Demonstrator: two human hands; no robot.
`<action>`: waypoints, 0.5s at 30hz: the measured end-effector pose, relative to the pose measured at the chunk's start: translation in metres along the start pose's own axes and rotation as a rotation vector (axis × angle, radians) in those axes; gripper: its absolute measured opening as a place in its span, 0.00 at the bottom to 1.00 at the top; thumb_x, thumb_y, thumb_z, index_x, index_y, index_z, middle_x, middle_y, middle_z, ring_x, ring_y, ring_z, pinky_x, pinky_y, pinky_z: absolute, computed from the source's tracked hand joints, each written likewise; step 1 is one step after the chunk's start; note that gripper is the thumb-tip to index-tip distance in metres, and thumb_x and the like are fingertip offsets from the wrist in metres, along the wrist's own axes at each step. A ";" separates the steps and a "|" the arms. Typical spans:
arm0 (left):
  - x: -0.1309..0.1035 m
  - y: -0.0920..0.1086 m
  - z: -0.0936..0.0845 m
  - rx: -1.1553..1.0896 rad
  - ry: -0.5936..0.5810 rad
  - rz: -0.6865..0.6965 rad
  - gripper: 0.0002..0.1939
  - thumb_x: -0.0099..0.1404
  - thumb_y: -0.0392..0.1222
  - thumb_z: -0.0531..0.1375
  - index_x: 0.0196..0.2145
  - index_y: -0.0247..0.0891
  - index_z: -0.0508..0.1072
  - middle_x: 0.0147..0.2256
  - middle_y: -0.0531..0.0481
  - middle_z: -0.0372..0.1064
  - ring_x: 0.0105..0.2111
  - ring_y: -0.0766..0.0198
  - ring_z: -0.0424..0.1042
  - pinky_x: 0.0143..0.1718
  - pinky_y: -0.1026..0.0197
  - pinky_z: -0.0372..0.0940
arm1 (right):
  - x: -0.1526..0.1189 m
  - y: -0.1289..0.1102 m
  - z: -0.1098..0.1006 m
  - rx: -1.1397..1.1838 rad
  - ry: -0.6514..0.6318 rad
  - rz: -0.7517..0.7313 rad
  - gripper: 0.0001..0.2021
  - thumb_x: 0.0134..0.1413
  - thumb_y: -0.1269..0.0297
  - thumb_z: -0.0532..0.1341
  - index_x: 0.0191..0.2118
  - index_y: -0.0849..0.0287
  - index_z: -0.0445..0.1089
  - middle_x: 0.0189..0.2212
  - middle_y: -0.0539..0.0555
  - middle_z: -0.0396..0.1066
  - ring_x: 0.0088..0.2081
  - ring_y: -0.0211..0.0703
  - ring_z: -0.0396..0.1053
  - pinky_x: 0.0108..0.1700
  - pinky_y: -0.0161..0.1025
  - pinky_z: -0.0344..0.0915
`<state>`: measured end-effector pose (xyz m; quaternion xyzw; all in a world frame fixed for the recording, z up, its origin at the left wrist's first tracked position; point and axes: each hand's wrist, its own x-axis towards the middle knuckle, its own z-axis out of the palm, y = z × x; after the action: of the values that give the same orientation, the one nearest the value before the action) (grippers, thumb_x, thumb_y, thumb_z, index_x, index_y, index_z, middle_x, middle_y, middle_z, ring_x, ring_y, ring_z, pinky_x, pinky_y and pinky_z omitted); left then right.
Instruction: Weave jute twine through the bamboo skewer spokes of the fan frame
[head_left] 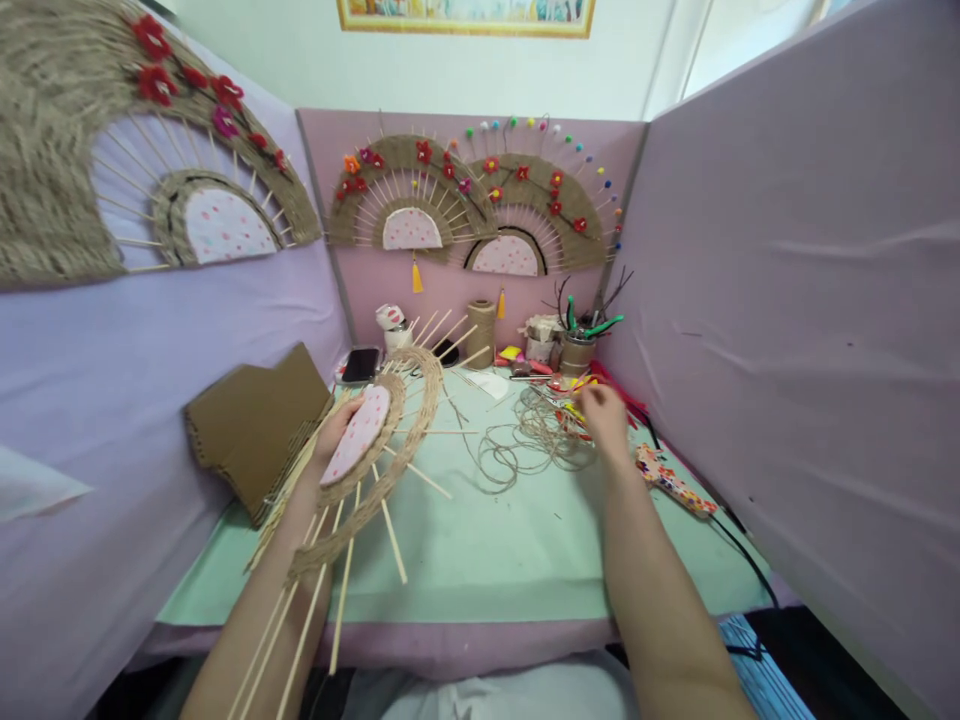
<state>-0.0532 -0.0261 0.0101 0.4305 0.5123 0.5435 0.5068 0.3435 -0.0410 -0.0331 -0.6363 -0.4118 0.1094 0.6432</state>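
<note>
On the left, my left hand [337, 428] grips a half-round fan frame of wooden sticks and woven twine [429, 400] by its pink dotted centre panel [360, 436]. The frame is tilted, and its sticks fan out on both sides of the twine band. Part of that hand is hidden behind the panel. My right hand [604, 412] is raised at the right edge of a loose tangle of thin twine [544, 432]. Its fingers are pinched together; what they hold, if anything, is too small to make out. Scissors [551, 397] lie near this hand.
Cardboard [251, 430] leans at the left. Along the back stand a phone [361, 365], a twine spool [481, 333] and a tool can [577, 352]. A patterned glue gun [673, 482] with a black cable lies right. Finished fans [416, 150] hang on the panels.
</note>
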 end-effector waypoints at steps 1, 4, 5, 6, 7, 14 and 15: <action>0.000 -0.001 0.001 -0.010 -0.006 0.002 0.18 0.53 0.45 0.58 0.40 0.33 0.74 0.33 0.48 0.75 0.35 0.57 0.73 0.34 0.61 0.68 | -0.008 -0.002 0.008 -0.043 -0.065 -0.011 0.09 0.44 0.59 0.59 0.26 0.59 0.65 0.24 0.54 0.68 0.31 0.43 0.66 0.39 0.43 0.63; 0.003 -0.007 0.002 -0.024 -0.049 0.007 0.16 0.51 0.42 0.61 0.38 0.34 0.74 0.35 0.47 0.75 0.37 0.56 0.73 0.35 0.61 0.68 | -0.031 -0.016 0.030 -0.193 -0.174 -0.176 0.07 0.45 0.61 0.60 0.28 0.59 0.69 0.32 0.58 0.70 0.40 0.47 0.65 0.47 0.47 0.59; 0.003 -0.009 0.004 -0.027 -0.066 0.011 0.16 0.50 0.41 0.62 0.38 0.34 0.74 0.36 0.47 0.75 0.39 0.55 0.72 0.36 0.61 0.68 | -0.038 -0.023 0.036 -0.132 -0.203 -0.222 0.09 0.47 0.60 0.59 0.31 0.59 0.70 0.36 0.58 0.70 0.42 0.48 0.65 0.47 0.47 0.59; 0.004 -0.010 0.006 -0.027 -0.080 0.022 0.16 0.49 0.40 0.62 0.37 0.33 0.74 0.38 0.46 0.75 0.40 0.55 0.72 0.37 0.61 0.67 | -0.044 -0.029 0.040 -0.031 -0.276 -0.231 0.11 0.49 0.58 0.58 0.33 0.59 0.70 0.37 0.58 0.70 0.41 0.47 0.65 0.46 0.46 0.60; 0.003 -0.012 0.009 -0.023 -0.085 0.037 0.16 0.48 0.40 0.63 0.36 0.33 0.74 0.39 0.45 0.74 0.42 0.55 0.71 0.39 0.61 0.66 | -0.050 -0.035 0.045 0.093 -0.394 -0.205 0.12 0.50 0.56 0.57 0.36 0.58 0.70 0.38 0.57 0.70 0.41 0.46 0.66 0.45 0.45 0.61; -0.013 -0.019 0.035 0.075 -0.205 0.074 0.15 0.51 0.43 0.61 0.37 0.36 0.74 0.41 0.48 0.73 0.44 0.57 0.69 0.42 0.61 0.64 | -0.076 -0.046 0.062 0.584 -0.964 0.058 0.20 0.46 0.50 0.61 0.44 0.53 0.67 0.38 0.52 0.71 0.37 0.41 0.67 0.38 0.38 0.62; -0.014 -0.020 0.037 0.074 -0.223 0.067 0.15 0.52 0.43 0.61 0.38 0.36 0.74 0.41 0.49 0.73 0.43 0.58 0.70 0.40 0.62 0.65 | -0.077 -0.044 0.063 0.609 -0.984 0.104 0.19 0.44 0.49 0.62 0.41 0.54 0.68 0.33 0.51 0.71 0.32 0.40 0.66 0.34 0.37 0.61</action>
<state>-0.0129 -0.0362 -0.0052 0.5236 0.4575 0.4897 0.5260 0.2360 -0.0536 -0.0323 -0.3164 -0.5805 0.5373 0.5237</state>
